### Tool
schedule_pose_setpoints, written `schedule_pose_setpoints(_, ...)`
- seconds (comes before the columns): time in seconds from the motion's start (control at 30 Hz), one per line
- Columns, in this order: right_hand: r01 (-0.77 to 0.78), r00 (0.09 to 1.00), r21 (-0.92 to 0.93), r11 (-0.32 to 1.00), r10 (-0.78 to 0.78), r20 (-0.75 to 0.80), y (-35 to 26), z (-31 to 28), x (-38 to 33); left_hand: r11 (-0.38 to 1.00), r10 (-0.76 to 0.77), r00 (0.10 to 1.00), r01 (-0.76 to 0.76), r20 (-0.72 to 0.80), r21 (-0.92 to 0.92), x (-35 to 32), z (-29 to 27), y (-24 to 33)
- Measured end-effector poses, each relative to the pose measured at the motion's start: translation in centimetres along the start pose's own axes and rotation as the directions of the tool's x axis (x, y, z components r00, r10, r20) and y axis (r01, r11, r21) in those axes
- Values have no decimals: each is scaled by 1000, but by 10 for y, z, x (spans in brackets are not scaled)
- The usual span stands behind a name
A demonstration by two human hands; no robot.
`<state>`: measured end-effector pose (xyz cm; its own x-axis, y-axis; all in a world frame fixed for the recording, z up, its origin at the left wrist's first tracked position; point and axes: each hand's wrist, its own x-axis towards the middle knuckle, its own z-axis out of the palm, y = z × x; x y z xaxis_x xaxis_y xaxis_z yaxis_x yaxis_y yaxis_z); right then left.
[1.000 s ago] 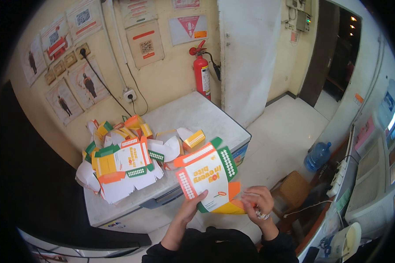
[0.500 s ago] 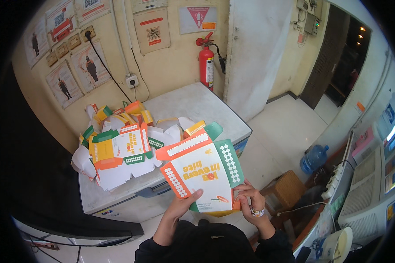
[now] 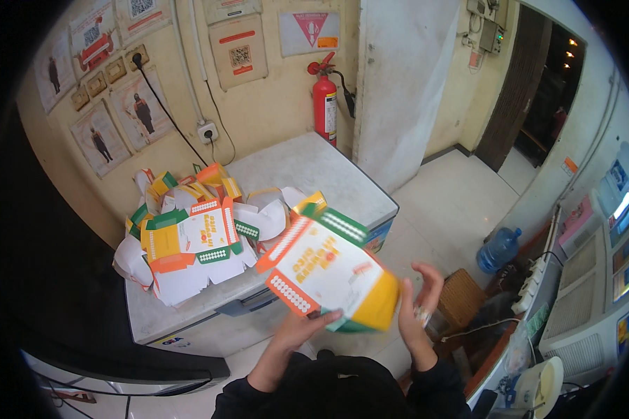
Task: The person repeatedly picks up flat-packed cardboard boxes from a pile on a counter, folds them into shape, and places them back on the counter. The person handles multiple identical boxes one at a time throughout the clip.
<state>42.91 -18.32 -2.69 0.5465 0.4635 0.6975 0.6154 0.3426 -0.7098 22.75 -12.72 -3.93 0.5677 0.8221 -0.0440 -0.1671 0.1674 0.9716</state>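
A partly folded food carton [image 3: 328, 269] is in front of me, slightly blurred, white with orange, green and yellow flaps. My left hand [image 3: 302, 329] is closed on its near left edge, the thumb lying over the card. At the yellow right end, my right hand [image 3: 419, 304] is open, fingers spread and raised. Whether it touches the yellow panel I cannot tell. On the white chest freezer [image 3: 293, 160], to the left, lies a heap of loose cartons, with one flattened carton [image 3: 203, 234] on top and white card sheets [image 3: 189, 283] beneath.
A red fire extinguisher [image 3: 325, 105] is by the wall behind the freezer. To the right are a blue water bottle [image 3: 498, 250], a brown wicker basket [image 3: 463, 300], a power strip [image 3: 531, 283] and a cream bucket [image 3: 544, 387].
The carton has turned and tilted, and its yellow panel now shows at the right end. My right hand has opened and lifted from the carton's near corner; my left hand keeps its hold.
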Motion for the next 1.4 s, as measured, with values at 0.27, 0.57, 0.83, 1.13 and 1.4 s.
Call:
schedule_pose_setpoints(0.27,404,826,-86,911,-323,461,-16,10,-34,931,72,947,-176,-313,-319,7,36,-11)
schedule_pose_setpoints(0.57,-76,894,207,975,-26,447,-19,15,-21,712,638,741,-465,-209,526,-8,12,-30)
schedule_pose_setpoints(0.83,58,913,159,986,-117,390,-22,23,-24,918,336,917,-268,-215,291,-47,-14,-40)
schedule_pose_setpoints(1.13,225,846,-166,960,-108,522,-43,29,-54,940,270,886,-159,-377,300,-6,7,-47)
schedule_pose_setpoints(1.4,348,728,246,904,-426,537,-59,19,-17,571,691,722,-515,-36,639,4,21,-57)
